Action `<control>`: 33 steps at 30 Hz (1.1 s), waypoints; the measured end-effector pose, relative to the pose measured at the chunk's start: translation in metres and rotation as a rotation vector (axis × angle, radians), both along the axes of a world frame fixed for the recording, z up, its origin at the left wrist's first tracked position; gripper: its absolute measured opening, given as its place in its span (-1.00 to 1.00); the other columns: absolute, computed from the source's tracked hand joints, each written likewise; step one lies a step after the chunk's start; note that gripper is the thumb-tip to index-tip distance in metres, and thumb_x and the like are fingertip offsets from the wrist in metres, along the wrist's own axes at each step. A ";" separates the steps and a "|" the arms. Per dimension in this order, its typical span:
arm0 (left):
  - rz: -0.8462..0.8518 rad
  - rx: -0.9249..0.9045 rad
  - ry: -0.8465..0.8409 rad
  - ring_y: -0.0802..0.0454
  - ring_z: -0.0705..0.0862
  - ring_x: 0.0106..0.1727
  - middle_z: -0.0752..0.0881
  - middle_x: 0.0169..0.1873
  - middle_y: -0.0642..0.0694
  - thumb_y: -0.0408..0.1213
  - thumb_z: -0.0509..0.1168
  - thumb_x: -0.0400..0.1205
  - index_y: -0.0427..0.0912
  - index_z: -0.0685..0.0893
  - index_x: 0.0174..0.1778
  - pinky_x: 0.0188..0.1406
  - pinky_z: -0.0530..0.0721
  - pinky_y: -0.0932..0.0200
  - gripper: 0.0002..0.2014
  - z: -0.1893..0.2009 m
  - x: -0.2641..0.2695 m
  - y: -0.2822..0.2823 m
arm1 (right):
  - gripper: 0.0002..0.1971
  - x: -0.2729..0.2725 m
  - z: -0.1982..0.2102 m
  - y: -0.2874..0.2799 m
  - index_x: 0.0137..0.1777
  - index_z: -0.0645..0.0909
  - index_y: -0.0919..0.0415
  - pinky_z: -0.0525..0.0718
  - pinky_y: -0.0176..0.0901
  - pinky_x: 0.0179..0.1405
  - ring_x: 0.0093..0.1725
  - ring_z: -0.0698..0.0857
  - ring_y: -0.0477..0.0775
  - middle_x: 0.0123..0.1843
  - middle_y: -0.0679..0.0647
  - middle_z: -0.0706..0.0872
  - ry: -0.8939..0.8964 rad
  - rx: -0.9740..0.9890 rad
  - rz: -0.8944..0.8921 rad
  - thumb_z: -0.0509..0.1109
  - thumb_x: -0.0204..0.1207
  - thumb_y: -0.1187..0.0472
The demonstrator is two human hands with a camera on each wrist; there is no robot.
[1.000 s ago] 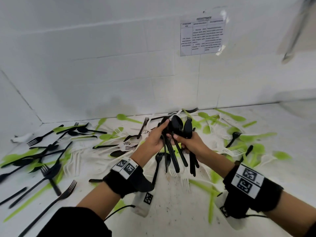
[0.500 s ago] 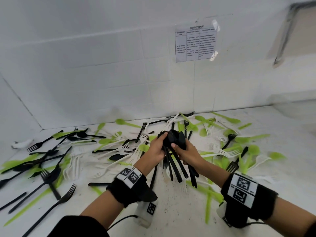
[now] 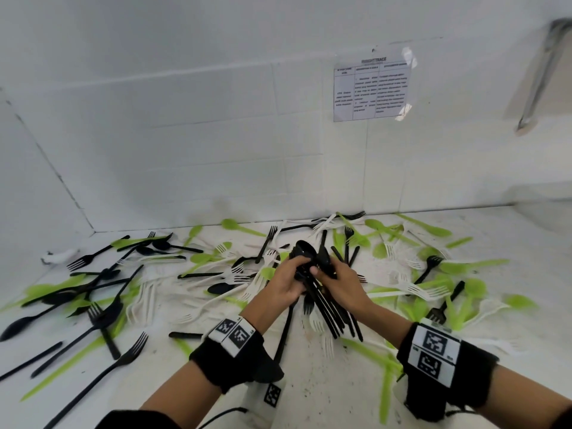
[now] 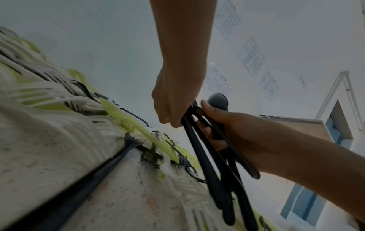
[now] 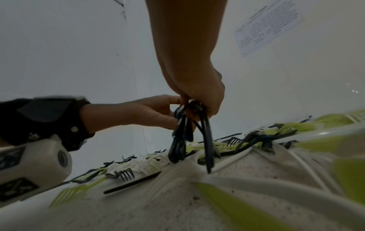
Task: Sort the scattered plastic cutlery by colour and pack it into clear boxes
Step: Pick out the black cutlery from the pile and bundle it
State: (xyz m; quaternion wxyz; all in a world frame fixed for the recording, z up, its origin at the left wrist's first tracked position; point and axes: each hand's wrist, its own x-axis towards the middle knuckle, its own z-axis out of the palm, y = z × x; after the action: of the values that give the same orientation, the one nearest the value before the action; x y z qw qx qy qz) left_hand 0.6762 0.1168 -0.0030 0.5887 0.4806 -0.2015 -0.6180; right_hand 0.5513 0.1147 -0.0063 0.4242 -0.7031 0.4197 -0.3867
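Observation:
Both hands hold one bundle of black spoons just above the middle of the white counter. The bowls point to the wall and the handles hang toward me. My left hand pinches the bundle near the bowls from the left. My right hand wraps it from the right with the thumb on top. The left wrist view shows the left hand, the right hand and the handles fanned apart. The right wrist view shows the bundle hanging from both hands. Black forks, green spoons and white forks lie scattered around. No clear box is in view.
The counter ends at a white tiled wall with a taped paper sheet. A side wall closes the left corner. A small white object lies at the far left. Loose cutlery lies under and around both hands.
The hands have stayed together on the black spoons. The bowls, spread apart a second ago, are now bunched closer, and the bundle sits a little lower over the counter.

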 end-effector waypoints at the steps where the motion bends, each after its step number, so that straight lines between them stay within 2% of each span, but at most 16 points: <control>1: 0.019 0.004 0.009 0.07 0.69 -0.51 0.70 -0.52 -0.13 -0.54 0.08 0.65 -0.33 0.54 -0.20 -0.53 0.66 0.25 -0.82 0.000 0.002 0.001 | -0.96 0.000 0.000 0.001 -0.03 0.57 0.11 0.49 -0.55 -0.41 -0.41 0.58 -0.26 -0.36 -0.09 0.61 -0.018 0.033 0.014 0.36 0.57 0.20; 4: 0.056 -0.005 0.041 0.10 0.64 -0.63 0.65 -0.64 -0.09 -0.58 0.02 0.63 -0.30 0.48 -0.32 -0.62 0.61 0.33 -0.74 -0.001 0.006 0.005 | -0.97 0.002 -0.001 0.002 -0.07 0.60 0.18 0.51 -0.51 -0.47 -0.50 0.58 -0.18 -0.41 -0.01 0.59 -0.041 0.137 0.037 0.35 0.58 0.23; 7: 0.067 0.010 0.036 0.06 0.67 -0.58 0.68 -0.58 -0.13 -0.51 0.10 0.64 -0.32 0.54 -0.30 -0.58 0.64 0.29 -0.78 -0.002 0.007 0.006 | -0.90 0.002 -0.002 0.000 -0.12 0.58 0.27 0.49 -0.48 -0.54 -0.48 0.55 -0.11 -0.43 0.02 0.56 0.054 0.152 0.029 0.32 0.60 0.25; 10: 0.068 -0.016 0.032 -0.02 0.73 -0.49 0.73 -0.46 -0.19 -0.51 0.24 0.62 -0.35 0.59 -0.20 -0.57 0.66 0.22 -0.91 -0.004 0.006 0.004 | -0.88 0.001 -0.003 0.004 -0.15 0.54 0.25 0.59 -0.36 -0.62 -0.46 0.56 -0.06 -0.44 0.03 0.52 0.094 0.178 0.077 0.28 0.62 0.28; 12: 0.076 -0.032 0.017 0.00 0.75 -0.43 0.76 -0.42 -0.16 -0.53 0.26 0.61 -0.31 0.63 -0.18 -0.50 0.70 0.18 -0.90 -0.005 0.005 0.004 | -0.82 0.000 0.000 0.007 -0.23 0.52 0.17 0.61 -0.29 -0.63 -0.51 0.57 -0.09 -0.43 0.03 0.55 0.088 0.218 0.113 0.26 0.63 0.27; 13: 0.074 -0.041 0.023 0.01 0.75 -0.40 0.77 -0.40 -0.13 -0.52 0.25 0.62 -0.27 0.64 -0.15 -0.45 0.72 0.17 -0.88 -0.005 0.005 0.003 | -0.79 0.000 0.002 0.008 -0.26 0.51 0.12 0.62 -0.24 -0.59 -0.51 0.58 -0.12 -0.41 0.01 0.57 0.109 0.195 0.118 0.26 0.64 0.25; 15: 0.079 -0.058 0.036 0.05 0.77 -0.38 0.80 -0.38 -0.08 -0.50 0.19 0.65 -0.23 0.65 -0.09 -0.36 0.74 0.15 -0.85 -0.003 0.004 0.003 | -0.82 -0.004 0.006 0.006 -0.20 0.58 0.12 0.57 -0.17 -0.33 -0.36 0.61 -0.08 -0.33 -0.02 0.62 0.232 0.036 0.085 0.26 0.64 0.18; 17: 0.104 -0.076 0.079 0.03 0.77 -0.41 0.78 -0.40 -0.10 -0.50 0.15 0.67 -0.27 0.63 -0.09 -0.41 0.75 0.20 -0.83 0.000 0.005 0.003 | -0.81 -0.008 0.011 0.003 0.02 0.66 0.15 0.45 -0.13 -0.21 -0.14 0.62 -0.01 -0.16 0.00 0.67 0.317 -0.101 0.023 0.25 0.64 0.10; 19: 0.134 -0.090 0.109 0.00 0.76 -0.46 0.72 -0.44 -0.12 -0.50 0.14 0.67 -0.30 0.61 -0.11 -0.46 0.73 0.22 -0.85 0.003 0.007 0.002 | -0.74 -0.011 0.014 -0.002 0.08 0.64 0.19 0.51 -0.07 -0.14 -0.08 0.66 0.07 -0.13 0.05 0.71 0.278 -0.107 -0.031 0.22 0.65 0.04; 21: 0.146 -0.107 0.097 0.05 0.70 -0.52 0.67 -0.53 -0.08 -0.48 0.19 0.67 -0.27 0.58 -0.14 -0.48 0.72 0.24 -0.89 0.005 0.008 0.001 | -0.73 -0.012 0.019 -0.005 0.09 0.56 0.20 0.52 -0.04 -0.16 -0.13 0.66 0.13 -0.25 0.00 0.66 0.235 -0.073 -0.054 0.19 0.66 0.01; 23: 0.136 -0.110 0.057 0.09 0.65 -0.53 0.65 -0.58 -0.05 -0.42 0.25 0.65 -0.24 0.56 -0.17 -0.50 0.70 0.25 -0.92 0.003 0.008 0.000 | -0.68 -0.010 0.024 -0.005 0.27 0.39 0.21 0.49 -0.09 -0.09 -0.05 0.63 0.12 -0.15 0.01 0.63 0.185 -0.028 -0.023 0.18 0.66 0.00; 26: 0.103 -0.098 0.022 0.05 0.69 -0.36 0.66 -0.35 -0.13 -0.31 0.28 0.65 -0.28 0.57 -0.14 -0.42 0.74 0.22 -0.89 0.000 0.007 -0.001 | -0.52 -0.006 0.030 -0.002 0.42 0.15 0.21 0.44 -0.18 0.12 0.11 0.55 0.00 0.07 0.06 0.60 0.146 0.077 0.070 0.12 0.66 -0.07; 28: 0.058 -0.098 -0.012 0.01 0.74 -0.26 0.69 -0.16 -0.19 -0.21 0.23 0.67 -0.30 0.61 -0.05 -0.32 0.78 0.17 -0.80 -0.001 0.005 0.000 | -0.57 -0.001 0.029 -0.001 0.39 0.27 0.24 0.39 -0.28 0.08 0.15 0.56 -0.04 0.15 0.08 0.61 0.136 0.088 0.113 0.07 0.68 -0.05; 29: 0.042 -0.097 -0.020 0.02 0.76 -0.26 0.73 -0.15 -0.20 -0.17 0.21 0.68 -0.29 0.63 -0.04 -0.31 0.78 0.17 -0.76 -0.002 0.004 0.000 | -0.60 0.001 0.027 -0.002 0.35 0.37 0.27 0.41 -0.31 0.01 0.14 0.58 -0.03 0.16 0.11 0.62 0.127 0.069 0.111 0.05 0.70 -0.01; 31: 0.042 -0.090 -0.013 0.03 0.78 -0.31 0.76 -0.18 -0.19 -0.12 0.18 0.68 -0.28 0.65 -0.06 -0.34 0.77 0.17 -0.72 -0.002 0.006 0.001 | -0.64 0.002 0.025 -0.004 0.22 0.53 0.36 0.44 -0.32 -0.16 0.04 0.59 0.02 0.07 0.20 0.67 0.116 0.006 0.085 0.04 0.72 0.10; 33: 0.071 -0.077 -0.002 0.00 0.77 -0.29 0.74 -0.16 -0.21 -0.11 0.21 0.66 -0.31 0.62 -0.02 -0.38 0.77 0.17 -0.71 -0.001 0.009 0.002 | -0.66 0.001 0.022 -0.005 0.09 0.60 0.50 0.35 -0.24 -0.23 -0.10 0.52 0.06 -0.09 0.38 0.65 0.189 -0.088 0.094 0.09 0.71 0.23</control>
State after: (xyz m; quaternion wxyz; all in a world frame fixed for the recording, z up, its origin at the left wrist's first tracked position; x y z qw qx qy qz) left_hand 0.6850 0.1191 -0.0042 0.6282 0.4651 -0.2085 -0.5879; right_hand 0.5522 0.1096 0.0159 0.3690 -0.7733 0.4071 -0.3164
